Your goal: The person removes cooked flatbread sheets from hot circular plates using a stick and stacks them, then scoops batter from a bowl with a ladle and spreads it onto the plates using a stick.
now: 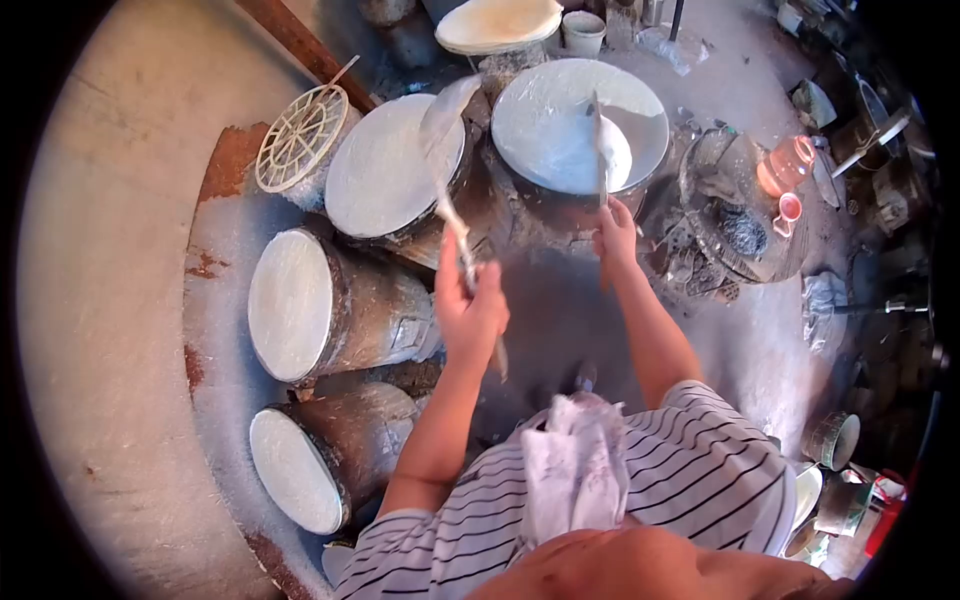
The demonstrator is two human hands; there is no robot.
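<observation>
My left hand [470,305] grips the wooden handle of a long paddle with a broad, pale blade [450,108]. That blade hangs over the right edge of a white-topped drum [390,170]. My right hand [615,235] is closed on the handle of a long, thin tool seen edge-on [600,150]. Behind and beside this tool is a smooth white mass [617,155]; whether it rests on the tool or in the pan I cannot tell. Below it lies a wide, shallow pan [530,115] with a whitish surface.
Two more white-topped drums [290,305] [295,470] stand at left, near a round lattice rack [303,138]. At right, a round stand [700,175] holds a scouring pad [743,230], an orange jug [787,165] and a pink cup [789,210]. A white bucket [583,33] sits behind.
</observation>
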